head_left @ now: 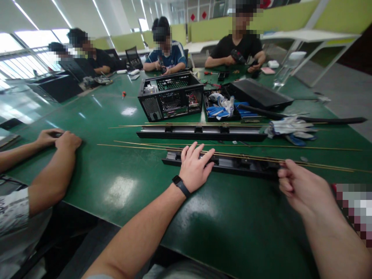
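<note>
A long black channel-shaped bar [232, 167] lies crosswise in front of me, with dark brackets along its grey inner side. Several thin brass-coloured rods [261, 157] run lengthwise over it and stick out past both ends. My left hand [195, 166], with a dark band on its wrist, rests on the bar and rods, fingers spread. At the bar's right end my right hand [299, 184] is closed, thumb and fingers pressed together beside the rods; what it grips is hidden. A second, similar bar [200, 134] with rods lies parallel behind.
An open black computer case [171, 99] stands behind the bars. White-and-blue gloves [290, 128] lie right, near a black tube [319, 119]; more gloves [221, 105] fill a tray. A co-worker's hands [65, 140] rest at left. Other people sit opposite at the green table [119, 193].
</note>
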Motion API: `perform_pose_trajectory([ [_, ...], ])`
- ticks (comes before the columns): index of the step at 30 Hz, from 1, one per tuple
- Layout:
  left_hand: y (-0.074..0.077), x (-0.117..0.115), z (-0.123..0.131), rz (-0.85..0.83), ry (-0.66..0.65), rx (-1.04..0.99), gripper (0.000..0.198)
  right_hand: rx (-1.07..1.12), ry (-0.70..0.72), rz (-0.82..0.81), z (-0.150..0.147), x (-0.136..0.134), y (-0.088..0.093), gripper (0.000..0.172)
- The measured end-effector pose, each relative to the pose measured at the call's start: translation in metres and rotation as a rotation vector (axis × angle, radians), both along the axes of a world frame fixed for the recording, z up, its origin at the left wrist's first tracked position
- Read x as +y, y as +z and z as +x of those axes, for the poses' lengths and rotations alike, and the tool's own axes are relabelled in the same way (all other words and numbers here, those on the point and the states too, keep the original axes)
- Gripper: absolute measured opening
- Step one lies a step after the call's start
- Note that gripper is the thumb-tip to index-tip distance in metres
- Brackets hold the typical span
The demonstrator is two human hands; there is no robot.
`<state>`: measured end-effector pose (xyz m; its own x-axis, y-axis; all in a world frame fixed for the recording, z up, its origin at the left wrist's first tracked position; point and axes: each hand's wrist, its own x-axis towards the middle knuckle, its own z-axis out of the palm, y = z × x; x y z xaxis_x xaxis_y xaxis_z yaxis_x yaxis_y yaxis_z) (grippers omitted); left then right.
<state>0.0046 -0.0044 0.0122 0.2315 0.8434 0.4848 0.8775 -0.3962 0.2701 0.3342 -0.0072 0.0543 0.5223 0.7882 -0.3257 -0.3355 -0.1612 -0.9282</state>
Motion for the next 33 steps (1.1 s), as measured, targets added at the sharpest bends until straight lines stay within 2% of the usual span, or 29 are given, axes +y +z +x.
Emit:
perform_pose_trajectory([
  [4,-0.0009,0.0002,0.0003,-0.002,0.0,-0.007,0.053,-0.005,-0.099,0.012,0.0009,0.0004,0.0013,0.036],
  [9,-0.0011,0.0002,0.0007,0.01,-0.003,-0.016,0.051,-0.02,0.012,0.001,-0.0023,-0.0009,0.0026,0.041],
  [14,-0.0003,-0.0002,0.0003,0.002,-0.001,-0.016,0.052,-0.022,-0.103,-0.021,-0.0015,-0.0006,0.0067,0.032],
  [19,-0.0003,0.0,0.0001,0.005,-0.001,-0.02,0.051,-0.023,0.015,-0.002,-0.0052,-0.0022,0.0054,0.031],
  [22,-0.0008,0.0001,0.0001,0.005,0.001,-0.022,0.051,-0.013,-0.034,-0.022,-0.0028,-0.0006,0.0039,0.031],
  [25,-0.001,-0.0001,0.0003,0.003,0.003,-0.02,0.051,0.003,-0.095,-0.022,0.002,0.0013,0.0031,0.039],
  [27,-0.0008,-0.0003,0.0005,0.003,0.002,-0.02,0.05,0.004,-0.061,-0.009,0.0023,0.0008,0.0031,0.041],
  [30,-0.0007,-0.0003,0.0005,0.007,-0.001,-0.024,0.05,0.002,0.018,-0.017,-0.002,-0.0016,0.0045,0.036],
  [33,-0.0008,-0.0001,0.0004,0.005,0.004,-0.029,0.051,0.005,-0.005,-0.041,-0.0055,-0.0029,0.0083,0.033],
])
